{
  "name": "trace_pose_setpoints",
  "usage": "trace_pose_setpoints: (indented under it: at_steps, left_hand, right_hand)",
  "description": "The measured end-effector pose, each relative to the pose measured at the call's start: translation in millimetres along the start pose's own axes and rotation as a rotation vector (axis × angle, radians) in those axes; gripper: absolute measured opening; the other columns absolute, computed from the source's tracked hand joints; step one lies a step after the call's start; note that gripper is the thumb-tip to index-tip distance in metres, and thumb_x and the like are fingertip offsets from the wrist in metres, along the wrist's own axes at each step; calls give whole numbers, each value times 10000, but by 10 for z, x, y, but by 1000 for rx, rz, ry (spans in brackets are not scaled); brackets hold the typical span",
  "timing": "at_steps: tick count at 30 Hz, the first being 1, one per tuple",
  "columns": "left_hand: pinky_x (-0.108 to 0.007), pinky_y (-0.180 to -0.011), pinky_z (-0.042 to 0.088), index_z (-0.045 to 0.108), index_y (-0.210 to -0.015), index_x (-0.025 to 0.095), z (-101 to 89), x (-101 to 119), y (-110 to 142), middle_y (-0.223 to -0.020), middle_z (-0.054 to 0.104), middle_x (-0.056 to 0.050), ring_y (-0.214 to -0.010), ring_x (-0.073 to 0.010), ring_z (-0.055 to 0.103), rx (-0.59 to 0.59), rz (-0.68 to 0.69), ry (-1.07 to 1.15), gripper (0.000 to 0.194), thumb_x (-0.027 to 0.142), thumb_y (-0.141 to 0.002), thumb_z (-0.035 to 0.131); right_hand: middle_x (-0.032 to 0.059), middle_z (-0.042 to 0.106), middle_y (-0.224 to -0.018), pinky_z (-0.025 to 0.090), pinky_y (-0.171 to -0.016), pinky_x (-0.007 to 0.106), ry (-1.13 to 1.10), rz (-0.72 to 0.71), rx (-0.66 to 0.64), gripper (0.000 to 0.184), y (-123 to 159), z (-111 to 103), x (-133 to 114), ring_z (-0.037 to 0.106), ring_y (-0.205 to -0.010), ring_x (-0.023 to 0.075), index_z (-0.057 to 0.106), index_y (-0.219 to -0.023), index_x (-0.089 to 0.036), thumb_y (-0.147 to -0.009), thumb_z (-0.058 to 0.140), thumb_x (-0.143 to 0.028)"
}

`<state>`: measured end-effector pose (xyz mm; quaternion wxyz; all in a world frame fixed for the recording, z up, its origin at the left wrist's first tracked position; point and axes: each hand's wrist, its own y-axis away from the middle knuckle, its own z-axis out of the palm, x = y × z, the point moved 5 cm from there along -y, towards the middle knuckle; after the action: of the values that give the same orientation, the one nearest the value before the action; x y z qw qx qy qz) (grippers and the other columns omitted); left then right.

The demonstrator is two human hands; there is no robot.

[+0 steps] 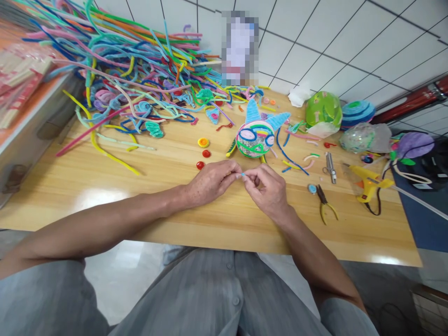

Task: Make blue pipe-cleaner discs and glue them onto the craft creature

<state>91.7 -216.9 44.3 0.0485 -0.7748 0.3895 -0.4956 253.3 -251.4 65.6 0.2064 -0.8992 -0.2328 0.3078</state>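
Note:
Fingertips of my left hand (219, 179) and my right hand (266, 187) meet over the middle of the table, both pinching one tiny blue piece of pipe cleaner (243, 174). Most of that piece is hidden by the fingers. Just beyond them stands a round pipe-cleaner figure (255, 140) with blue pointed ears, pink and blue eyes and a green mouth line. Left of it, near my left hand, are two red coiled discs (206, 153) and a yellow-orange disc (203, 142).
A large heap of pipe cleaners (140, 70) fills the back left. At the right lie pliers (325, 205), a utility knife (331, 168), a small blue coil (312, 188) and a yellow glue gun (371, 184). Green (324, 112) and blue (359, 114) round objects stand behind. A box (42, 121) borders the left.

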Motion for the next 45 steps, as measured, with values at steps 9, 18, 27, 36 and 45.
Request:
trace_pose_setpoints:
  at_steps: [9,18,27,36,45]
  left_hand:
    - [-235,-659,423,635,-933,161,15,-80,-8,-788,607,16,-706,-109,524,48,-233,364,167,299,-1024,616]
    - [-232,-597,389,621,-921,172,156,-178,69,-756,552,40,-622,-85,446,109,-378,649,278,435,-988,677]
    - [-242,-691,455,650,-970,174,12,-49,-19,-845,681,-10,-727,-118,582,-14,-129,92,93,233,-1018,597]
    - [-231,-693,452,640,-956,161,-6,-38,-15,-835,680,-5,-732,-118,602,4,-61,42,101,173,-1031,574]
    - [-250,-670,438,642,-938,166,30,-134,-12,-810,624,3,-716,-119,535,49,-292,420,201,351,-1013,619]
  right_hand:
    - [-30,601,-713,425,-588,270,-180,144,13,76,-19,-22,67,534,-621,115,720,-889,-228,-950,701,-187]
    - [-30,593,-709,422,-581,265,-232,185,18,93,-16,6,73,523,-617,114,730,-873,-228,-954,686,-210]
    - [2,629,-729,455,-608,286,26,24,-20,124,3,7,33,565,-642,140,675,-862,-229,-971,630,-191]
    - [-13,608,-740,450,-608,265,-67,40,-23,88,-9,13,34,572,-651,124,681,-895,-208,-960,664,-151]
    - [-34,590,-702,415,-576,264,-177,176,1,102,-7,4,114,517,-601,109,703,-840,-220,-938,696,-193]
